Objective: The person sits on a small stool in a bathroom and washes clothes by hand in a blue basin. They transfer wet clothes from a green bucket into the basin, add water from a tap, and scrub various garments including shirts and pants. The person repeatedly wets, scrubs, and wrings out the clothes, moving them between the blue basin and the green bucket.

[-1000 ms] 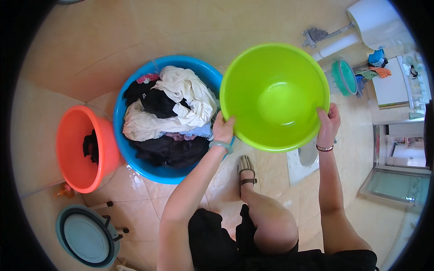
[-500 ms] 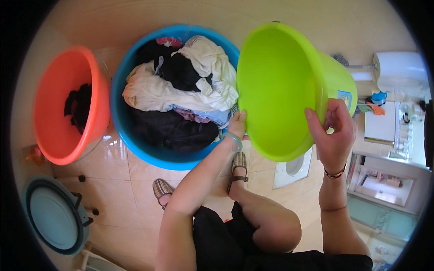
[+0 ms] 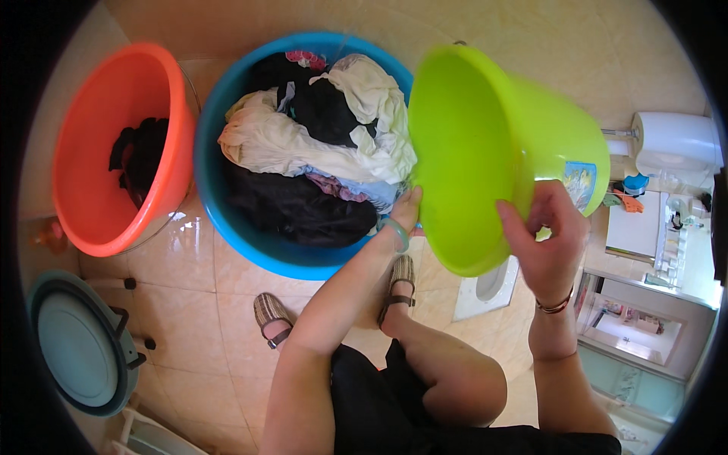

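A lime-green bucket [image 3: 470, 159] is tipped toward the left, its mouth facing the blue basin [image 3: 227, 227]. My right hand [image 3: 552, 235] pinches the bucket's right rim between thumb and fingers. At the left lower rim, my left hand [image 3: 408, 211] is closed on the bucket, with some of its fingers hidden. Inside the bucket only bare green plastic shows. A pile of clothes fills much of the basin: a crumpled white garment [image 3: 288, 144], dark cloth [image 3: 296, 212] and a light-blue piece [image 3: 345, 183].
On the left stands an orange-red bucket [image 3: 83, 182] with dark cloth [image 3: 144, 159] inside. A grey folding basin [image 3: 80, 341] is nearer me. A white squat toilet [image 3: 485, 292] lies in the tiled floor beyond my right foot. Wet patches shine on the tiles.
The green bucket has turned further toward the left, showing more of its outer side and label. Both hands keep their hold. The whole view has shifted slightly.
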{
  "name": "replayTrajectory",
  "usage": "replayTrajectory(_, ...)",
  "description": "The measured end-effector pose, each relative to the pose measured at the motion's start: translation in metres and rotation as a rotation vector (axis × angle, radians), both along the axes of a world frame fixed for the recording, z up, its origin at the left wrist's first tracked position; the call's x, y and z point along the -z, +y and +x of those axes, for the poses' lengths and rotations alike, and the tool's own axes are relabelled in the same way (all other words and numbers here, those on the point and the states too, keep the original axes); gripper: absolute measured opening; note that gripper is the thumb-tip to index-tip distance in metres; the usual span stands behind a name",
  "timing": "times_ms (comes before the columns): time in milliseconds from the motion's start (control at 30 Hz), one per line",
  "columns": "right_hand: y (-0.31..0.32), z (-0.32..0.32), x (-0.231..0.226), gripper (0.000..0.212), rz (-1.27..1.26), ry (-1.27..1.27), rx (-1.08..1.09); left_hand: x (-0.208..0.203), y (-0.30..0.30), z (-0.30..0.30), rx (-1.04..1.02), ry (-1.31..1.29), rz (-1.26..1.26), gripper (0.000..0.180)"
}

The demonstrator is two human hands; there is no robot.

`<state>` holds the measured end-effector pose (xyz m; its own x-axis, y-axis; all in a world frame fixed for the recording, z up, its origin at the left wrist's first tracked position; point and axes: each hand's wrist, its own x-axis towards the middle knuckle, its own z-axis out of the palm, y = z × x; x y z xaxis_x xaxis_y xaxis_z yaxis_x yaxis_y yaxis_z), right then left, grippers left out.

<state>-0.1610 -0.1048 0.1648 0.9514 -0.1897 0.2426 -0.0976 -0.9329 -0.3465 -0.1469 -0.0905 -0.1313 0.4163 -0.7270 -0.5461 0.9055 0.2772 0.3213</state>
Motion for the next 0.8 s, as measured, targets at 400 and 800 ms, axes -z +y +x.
replayTrajectory(400, -0.21, -0.077, 0.052, 0.01, 0.973, -0.422, 0.625, -0.059, -0.014, 0.034, -0.075, -0.531, 0.236, 0.04)
replayTrajectory(800, -0.239, -0.132, 0.197, 0.045, 1.6, -0.665, 0.813, -0.048, 0.015, 0.06, -0.226, -0.85, 0.204, 0.035)
